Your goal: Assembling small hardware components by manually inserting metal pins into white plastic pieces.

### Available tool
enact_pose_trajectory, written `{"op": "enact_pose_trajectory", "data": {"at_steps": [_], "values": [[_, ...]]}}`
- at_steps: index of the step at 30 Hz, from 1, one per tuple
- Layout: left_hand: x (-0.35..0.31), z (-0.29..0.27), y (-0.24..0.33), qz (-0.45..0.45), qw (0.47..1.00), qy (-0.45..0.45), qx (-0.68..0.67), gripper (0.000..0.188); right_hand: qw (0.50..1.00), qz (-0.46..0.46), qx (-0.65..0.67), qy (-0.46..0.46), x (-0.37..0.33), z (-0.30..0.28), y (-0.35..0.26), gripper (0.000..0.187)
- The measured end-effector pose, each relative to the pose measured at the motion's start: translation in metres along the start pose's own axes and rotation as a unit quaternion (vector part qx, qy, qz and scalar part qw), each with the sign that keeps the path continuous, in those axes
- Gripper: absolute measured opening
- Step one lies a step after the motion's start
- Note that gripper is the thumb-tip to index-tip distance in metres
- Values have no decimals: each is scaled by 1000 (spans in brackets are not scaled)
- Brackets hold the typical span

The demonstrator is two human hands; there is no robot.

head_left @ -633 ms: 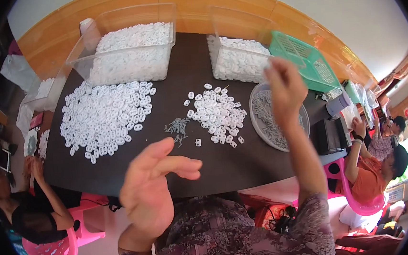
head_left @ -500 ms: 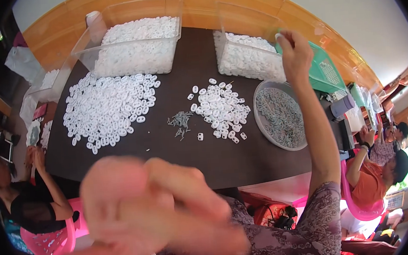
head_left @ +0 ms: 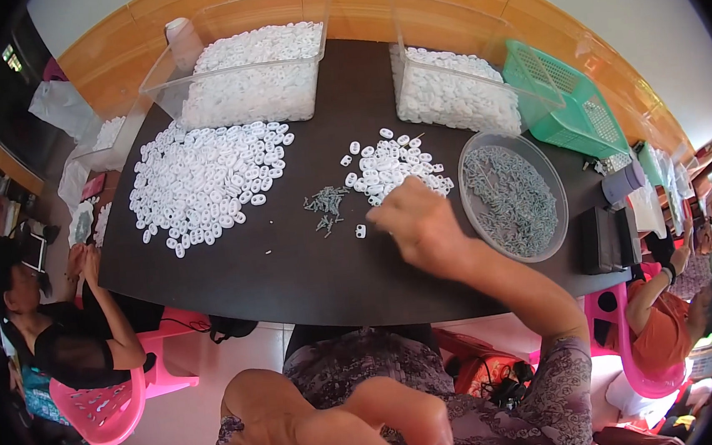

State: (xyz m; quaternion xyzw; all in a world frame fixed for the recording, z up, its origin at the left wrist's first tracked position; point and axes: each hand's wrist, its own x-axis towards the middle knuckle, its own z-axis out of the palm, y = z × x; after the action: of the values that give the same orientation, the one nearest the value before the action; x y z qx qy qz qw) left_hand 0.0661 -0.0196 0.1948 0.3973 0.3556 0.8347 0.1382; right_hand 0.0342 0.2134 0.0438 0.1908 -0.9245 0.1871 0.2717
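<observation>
Down from up by the green basket (head_left: 538, 74), the right hand (head_left: 419, 222) now reaches to the near edge of the small white heap (head_left: 389, 165), while the left hand (head_left: 331, 438) has dropped lower in the head view. Fingers of the right hand bend together and point down; their tips are hidden behind the knuckles, so whether they pinch a piece I cannot tell. The left hand, nearer the wearer than the heap and short of the table (head_left: 235, 275), is half curled with one finger stretched out; its palm is out of sight, and what it holds, if anything, I cannot tell.

From the small heap, a loose pile of grey screws (head_left: 327, 204) lies just to the left, and one white piece (head_left: 361, 231) sits apart on its near side. Farther left spreads a large heap of white pieces (head_left: 202, 184), a clear box (head_left: 272, 11) of the same behind it. To the right of the small heap is a round tub (head_left: 562, 202) full of screws; behind the heap, toward the right, stands another clear box (head_left: 449, 23) of white pieces, with the basket beyond it
</observation>
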Motion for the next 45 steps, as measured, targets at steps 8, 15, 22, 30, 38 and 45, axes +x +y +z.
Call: {"op": "enact_pose_trajectory", "data": {"at_steps": [8,15,22,30,38,45], "values": [[-3,-45,-24,96,987,-121,41,53,991,-34,-107,-71,-3,34,-11,18],[-37,-77,-65,22,959,185,213,45,970,-72,-209,-105,2,40,-18,10],[-64,-106,-121,-150,938,253,184,16,994,6,-107,13,-7,44,-23,10],[-67,-92,-151,-213,941,257,52,24,788,423,439,86,-13,26,-81,11],[-78,-96,-157,-162,944,286,31,13,812,374,425,141,-19,38,-104,8],[-82,-93,-147,-144,943,280,102,12,858,346,360,122,-28,37,-105,7]]}}
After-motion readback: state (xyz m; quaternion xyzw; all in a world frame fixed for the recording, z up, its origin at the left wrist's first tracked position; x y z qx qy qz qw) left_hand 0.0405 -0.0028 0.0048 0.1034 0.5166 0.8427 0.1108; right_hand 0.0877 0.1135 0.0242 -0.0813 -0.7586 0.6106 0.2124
